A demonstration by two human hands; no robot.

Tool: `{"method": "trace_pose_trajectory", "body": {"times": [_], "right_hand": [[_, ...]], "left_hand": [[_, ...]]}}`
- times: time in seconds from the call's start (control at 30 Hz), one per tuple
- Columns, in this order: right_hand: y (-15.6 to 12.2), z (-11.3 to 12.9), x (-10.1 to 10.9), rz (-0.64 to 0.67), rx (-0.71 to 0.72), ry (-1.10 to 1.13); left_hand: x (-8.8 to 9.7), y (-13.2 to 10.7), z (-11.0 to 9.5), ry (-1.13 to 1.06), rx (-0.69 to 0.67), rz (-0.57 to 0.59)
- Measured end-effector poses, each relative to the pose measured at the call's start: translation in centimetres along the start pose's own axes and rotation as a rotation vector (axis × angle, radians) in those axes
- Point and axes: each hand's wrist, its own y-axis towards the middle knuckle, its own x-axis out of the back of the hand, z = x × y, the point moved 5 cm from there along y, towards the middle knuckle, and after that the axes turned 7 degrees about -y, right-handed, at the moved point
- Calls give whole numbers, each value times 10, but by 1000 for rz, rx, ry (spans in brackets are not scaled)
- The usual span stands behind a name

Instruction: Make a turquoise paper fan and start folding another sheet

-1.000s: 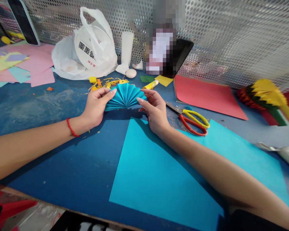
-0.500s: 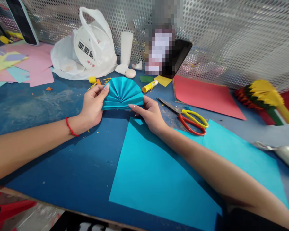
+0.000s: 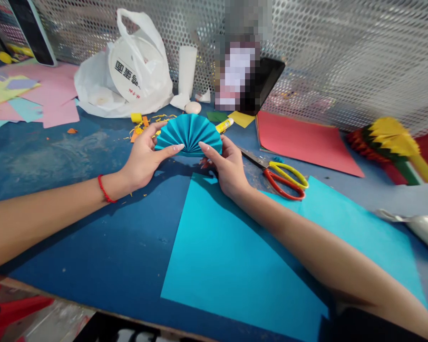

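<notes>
Surface (image 3: 92, 228): dark blue mat, perforated metal screen (image 3: 342, 57) at the back. Landmark = big cyan sheet (image 3: 242, 256), lying flat nearest the camera.

Step in hand, my read: pleated fan (image 3: 189, 134) is folded and being held spread into a half circle. It sits just beyond the cyan sheet's far corner, straight edge down and touching or just off the surface; can't tell which.

- L hand (image 3: 142, 159): mostly closed. Thumb on the fan's left end, index stretched along its bottom edge. Red cord (image 3: 104, 189) on the wrist.
- R hand (image 3: 228, 166): thumb + fingertips closed on the fan's lower right end, over the cyan sheet's far corner.

Next move, judgement only: keep both ends pinned and the centre squeezed, else the pleats prob spring shut. Whatever fixes the shape needs one hand freed w/o losing the spread.

Fan look: teal, approx same colour as the cyan sheet. Crisp, even pleats radiate from bottom centre, rounded top, no tears visible.

Other items, rel. to the cyan sheet:
- scissors (image 3: 281, 176), red/yellow handles, at its far edge, right of the corner
- glue stick (image 3: 225, 125) beyond it, just behind the fan's right end
- yellow scraps (image 3: 142, 128) beyond it, to the left
- red sheet (image 3: 303, 140) beyond its right half
- white bag (image 3: 128, 71) well beyond, by the screen
</notes>
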Motion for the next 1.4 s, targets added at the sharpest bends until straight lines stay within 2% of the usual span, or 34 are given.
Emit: {"method": "trace_pose_trajectory", "body": {"times": [0.13, 0.23, 0.33, 0.53, 0.7, 0.97, 1.4], "right_hand": [[-3, 2, -2, -2, 8, -29], [-3, 3, -3, 23, 20, -35], [-4, 3, -4, 66, 39, -48], [-4, 0, -2, 52, 41, -23], [-1, -4, 3, -34, -15, 36], [-2, -2, 6, -111, -51, 72], [-3, -1, 7, -134, -85, 89]], "left_hand": [[-3, -2, -2, 74, -52, 88], [-7, -5, -3, 109, -36, 159], [-9, -6, -3, 103, -10, 181], [-7, -5, -2, 17, 43, 104], [-4, -4, -1, -80, 136, 38], [3, -4, 0, -71, 100, -18], [10, 1, 6, -69, 72, -90]]}}
